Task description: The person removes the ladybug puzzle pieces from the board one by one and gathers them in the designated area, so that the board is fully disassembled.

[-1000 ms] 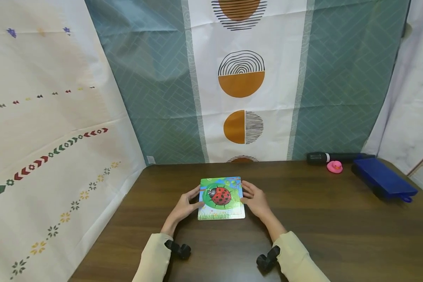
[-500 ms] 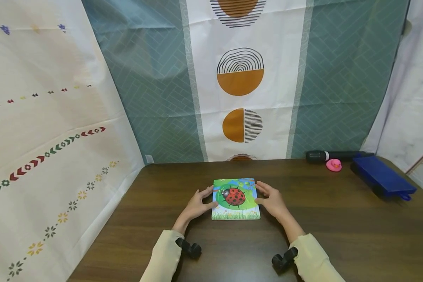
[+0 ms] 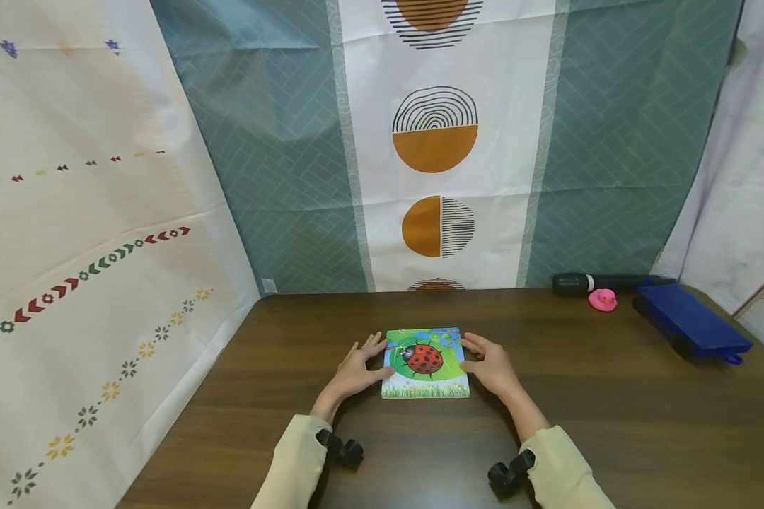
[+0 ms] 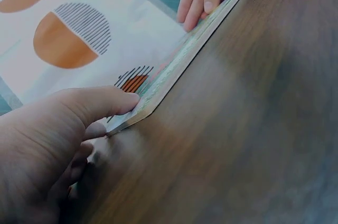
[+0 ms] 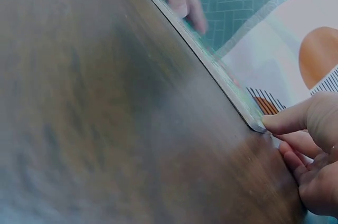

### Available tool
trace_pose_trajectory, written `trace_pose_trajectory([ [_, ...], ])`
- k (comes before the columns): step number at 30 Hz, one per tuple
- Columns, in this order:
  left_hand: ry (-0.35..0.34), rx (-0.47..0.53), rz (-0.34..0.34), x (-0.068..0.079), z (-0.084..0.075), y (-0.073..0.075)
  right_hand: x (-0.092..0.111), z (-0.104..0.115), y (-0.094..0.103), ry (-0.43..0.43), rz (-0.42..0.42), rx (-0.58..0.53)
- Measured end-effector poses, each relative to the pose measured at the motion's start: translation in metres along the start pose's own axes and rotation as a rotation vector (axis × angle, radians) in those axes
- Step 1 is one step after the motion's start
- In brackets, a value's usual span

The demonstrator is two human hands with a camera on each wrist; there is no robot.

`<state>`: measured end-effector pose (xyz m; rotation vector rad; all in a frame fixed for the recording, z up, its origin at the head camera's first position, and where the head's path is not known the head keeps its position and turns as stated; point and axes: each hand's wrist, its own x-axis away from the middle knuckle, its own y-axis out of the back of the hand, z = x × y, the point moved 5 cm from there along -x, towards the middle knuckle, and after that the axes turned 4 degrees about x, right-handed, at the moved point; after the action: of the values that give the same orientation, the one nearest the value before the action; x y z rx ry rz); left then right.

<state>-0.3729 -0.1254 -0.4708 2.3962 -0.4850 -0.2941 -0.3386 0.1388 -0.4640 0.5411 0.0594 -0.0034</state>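
Pinching a square ladybug board (image 3: 425,362) by its two sides with left hand (image 3: 354,371) and right hand (image 3: 493,367), thumbs over the printed face, near the middle of a dark wooden table (image 3: 420,452). Liable to skew or slip, in all likelihood, from uneven pressure, with only a sliver of each margin under the thumbs and a seemingly smooth surface. Prone, too, to trap a fingertip between slim edge and table in any downward press; impossible to tell from these views whether flat on the table or barely above. Little apparent danger to a pink duck (image 3: 603,300), well apart toward the far right corner, just in front of a black cylinder (image 3: 571,283) and beside a blue, flat-topped object (image 3: 694,319) with a small loop.

Stiff and thin in build, with rounded corners, a pale edge and bright green, blue and red print. Set against brown, lightly sheened grain, below creased white-and-teal cloth (image 3: 503,155) with ochre circles
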Motion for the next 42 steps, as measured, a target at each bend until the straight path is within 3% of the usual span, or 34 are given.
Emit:
trace_pose_trajectory([
  [13,-0.036,-0.082,0.0,-0.005,0.001,0.004,-0.017,0.014,-0.004,0.021,-0.102,-0.018],
  [21,-0.042,-0.064,0.007,-0.001,-0.001,-0.005,-0.033,0.041,-0.034,0.079,-0.076,0.009],
  [26,-0.043,-0.04,-0.006,-0.003,-0.003,-0.012,-0.039,0.045,-0.049,0.099,-0.063,0.013],
  [31,-0.045,-0.039,0.018,-0.004,-0.002,-0.019,-0.043,0.032,-0.057,0.064,-0.077,0.091],
  [36,-0.056,-0.039,-0.011,-0.001,-0.001,-0.01,-0.047,0.034,-0.068,0.131,-0.094,0.241],
  [39,-0.046,-0.043,-0.019,0.0,-0.001,-0.003,-0.048,0.041,-0.074,0.184,-0.105,0.285],
  [42,-0.043,-0.039,-0.018,0.002,0.001,-0.003,-0.046,0.042,-0.076,0.173,-0.101,0.289],
])
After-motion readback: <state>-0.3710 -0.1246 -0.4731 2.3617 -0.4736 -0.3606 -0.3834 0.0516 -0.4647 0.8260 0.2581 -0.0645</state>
